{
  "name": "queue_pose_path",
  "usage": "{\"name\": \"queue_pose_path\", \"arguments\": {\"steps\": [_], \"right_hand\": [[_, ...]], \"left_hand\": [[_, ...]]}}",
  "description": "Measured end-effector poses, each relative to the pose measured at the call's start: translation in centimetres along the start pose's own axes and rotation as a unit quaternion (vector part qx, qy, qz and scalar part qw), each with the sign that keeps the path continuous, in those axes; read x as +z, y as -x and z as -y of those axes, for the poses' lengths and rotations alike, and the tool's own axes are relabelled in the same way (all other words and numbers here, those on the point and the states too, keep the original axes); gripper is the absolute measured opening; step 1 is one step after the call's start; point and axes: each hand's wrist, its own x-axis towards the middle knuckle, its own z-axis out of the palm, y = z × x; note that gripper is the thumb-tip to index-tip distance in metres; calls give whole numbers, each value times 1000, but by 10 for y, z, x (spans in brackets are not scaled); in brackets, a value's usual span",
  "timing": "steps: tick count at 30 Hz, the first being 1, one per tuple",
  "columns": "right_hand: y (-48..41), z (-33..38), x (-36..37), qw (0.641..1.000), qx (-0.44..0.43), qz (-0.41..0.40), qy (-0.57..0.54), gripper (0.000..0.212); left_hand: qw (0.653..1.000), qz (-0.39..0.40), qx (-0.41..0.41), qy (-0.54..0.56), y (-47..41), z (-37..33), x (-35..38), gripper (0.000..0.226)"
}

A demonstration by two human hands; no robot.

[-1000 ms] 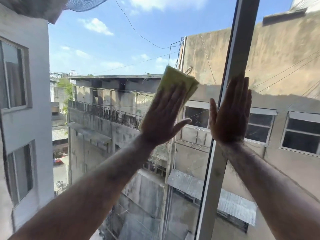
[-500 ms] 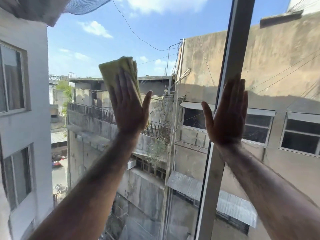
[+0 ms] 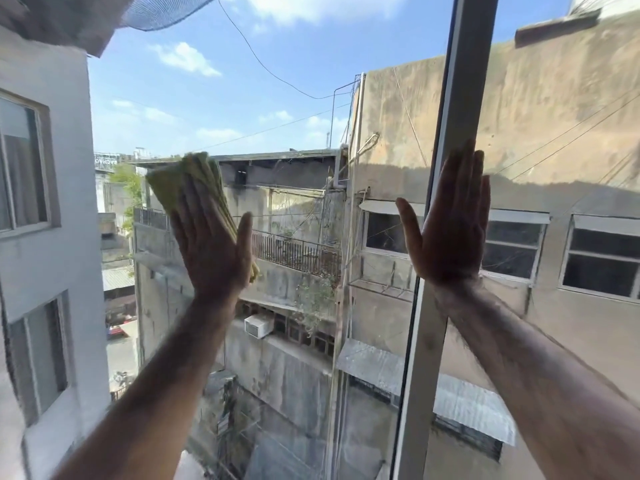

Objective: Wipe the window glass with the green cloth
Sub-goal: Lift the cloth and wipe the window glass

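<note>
View from a person's head toward a large window. The left hand [image 3: 211, 244] is spread flat, fingers together and thumb out, pressing a folded green cloth [image 3: 188, 188] against the window glass [image 3: 277, 109]. The cloth sits between the palm and the pane, its upper end showing above the fingertips and a small corner showing below the thumb. It lies on the left pane, about mid-height, well left of the pale vertical window frame [image 3: 446, 188]. The right hand [image 3: 450, 226] is also open and flat, holding nothing, its palm laid over the frame with the thumb reaching onto the left pane. Both bare forearms rise from the lower corners of the view. Through the glass are weathered concrete buildings [image 3: 398, 140], a railed balcony [image 3: 294, 251], overhead cables and blue sky with scattered clouds.
</note>
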Motion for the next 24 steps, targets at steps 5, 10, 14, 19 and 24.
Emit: {"name": "queue_pose_path", "arguments": {"steps": [5, 10, 14, 19, 24], "right_hand": [[0, 0, 1, 1000, -2, -7, 1, 92], [1, -2, 1, 1000, -3, -8, 4, 90], [0, -2, 1, 1000, 0, -1, 2, 92], [0, -1, 2, 1000, 1, -2, -6, 92], [1, -3, 3, 1000, 0, -5, -3, 90]], "left_hand": [[985, -7, 169, -6, -36, -96, 3, 93], [888, 72, 452, -35, 54, -80, 21, 91], [968, 29, 247, -43, 60, -3, 10, 89], [999, -23, 13, 21, -34, -33, -6, 97], [989, -13, 148, -1, -62, -115, 4, 94]]}}
